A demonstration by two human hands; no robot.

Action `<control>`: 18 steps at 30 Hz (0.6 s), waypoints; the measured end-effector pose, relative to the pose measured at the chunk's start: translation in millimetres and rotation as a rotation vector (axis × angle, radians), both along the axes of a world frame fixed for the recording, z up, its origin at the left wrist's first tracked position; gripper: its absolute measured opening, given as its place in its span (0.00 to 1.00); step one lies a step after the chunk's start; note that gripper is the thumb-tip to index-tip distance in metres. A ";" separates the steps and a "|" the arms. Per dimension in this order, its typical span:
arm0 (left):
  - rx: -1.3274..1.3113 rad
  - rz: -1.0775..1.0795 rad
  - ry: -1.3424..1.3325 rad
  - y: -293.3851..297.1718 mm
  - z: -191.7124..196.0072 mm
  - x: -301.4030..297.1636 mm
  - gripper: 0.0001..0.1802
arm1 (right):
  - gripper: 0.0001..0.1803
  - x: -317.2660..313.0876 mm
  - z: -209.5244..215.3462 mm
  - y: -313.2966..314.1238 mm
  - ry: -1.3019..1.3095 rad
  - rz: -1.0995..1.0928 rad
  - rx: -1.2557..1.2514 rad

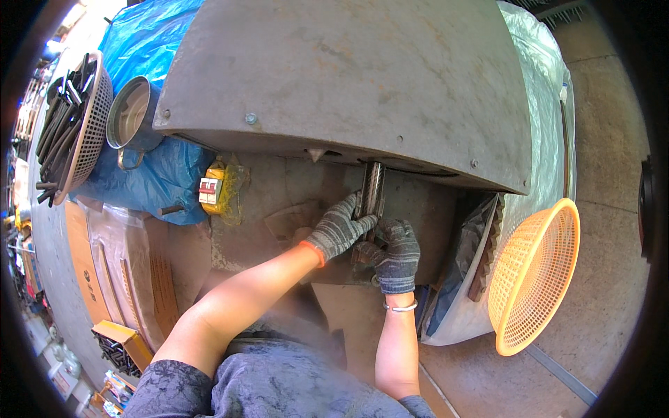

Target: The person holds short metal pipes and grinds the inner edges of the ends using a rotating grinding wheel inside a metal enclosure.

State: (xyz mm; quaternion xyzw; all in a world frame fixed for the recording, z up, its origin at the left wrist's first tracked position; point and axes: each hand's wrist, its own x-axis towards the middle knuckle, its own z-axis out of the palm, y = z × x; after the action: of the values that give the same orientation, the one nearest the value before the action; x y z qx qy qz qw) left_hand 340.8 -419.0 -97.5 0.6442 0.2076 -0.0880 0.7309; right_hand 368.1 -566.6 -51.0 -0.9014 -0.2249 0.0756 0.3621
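A shiny metal cylinder [374, 188] sticks out from beneath the front edge of a large grey metal housing [348, 76]. My left hand [340, 226], in a grey striped knit glove with an orange cuff, is closed against the cylinder's left side, thumb across its lower part. Just right of and below it, my right hand [397, 259], gloved in the same grey knit, has its fingers curled in by the cylinder's lower end. What those fingers hold is hidden. A pointed metal tip [316, 154] shows under the housing, left of the cylinder.
Left of my arms is a yellow box with a red-and-white switch [211, 191]. Farther left stand a metal pot [132, 111] and a basket [94, 136] of dark rods. An orange plastic basket [535, 279] is at right. A small box of dark pieces [129, 334] lies lower left.
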 end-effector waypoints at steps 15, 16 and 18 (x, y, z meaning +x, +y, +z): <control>-0.025 -0.020 0.051 1.8 5.5 0.8 0.22 | 0.22 -0.9 -7.0 -5.3 -0.007 -0.013 -0.003; -0.012 -0.010 0.034 1.4 4.7 0.7 0.22 | 0.22 -0.6 -3.8 -3.8 0.003 -0.009 0.000; 0.012 0.009 0.002 -0.4 0.6 -0.2 0.22 | 0.22 -0.9 -1.9 -2.3 0.030 -0.012 0.016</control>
State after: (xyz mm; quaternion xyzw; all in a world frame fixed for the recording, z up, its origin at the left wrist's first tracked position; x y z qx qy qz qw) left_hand 340.7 -419.4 -96.9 0.6476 0.2117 -0.0844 0.7271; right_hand 367.2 -568.8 -52.9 -0.8986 -0.2147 0.0853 0.3729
